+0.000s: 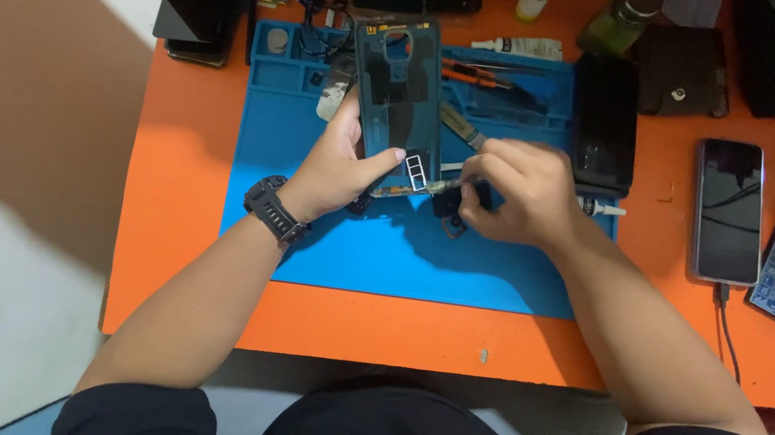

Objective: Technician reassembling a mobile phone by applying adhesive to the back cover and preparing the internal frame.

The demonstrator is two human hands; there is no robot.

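Over the blue mat (382, 265), left hand (335, 169) is gripping a dark phone back cover (398, 94), thumb across its lower edge, long axis running away w/ camera cutout far. Right hand (515, 191) is pinching a thin tool (415, 188), tip pointing left at cover's bottom.

- The bare left forearm (197, 293) reaches up and inward from the lower left, with a black wristwatch with a ribbed strap (273, 210) around the wrist.
- The left hand (341, 160) is raised, thumb stretched to the right and fingers curled in a grip.
- The bare right forearm (645, 321) comes in from the lower right.
- The right hand (515, 193) is knuckles up, fingertips (471, 171) pinched together and pointing left, close to the left thumb.
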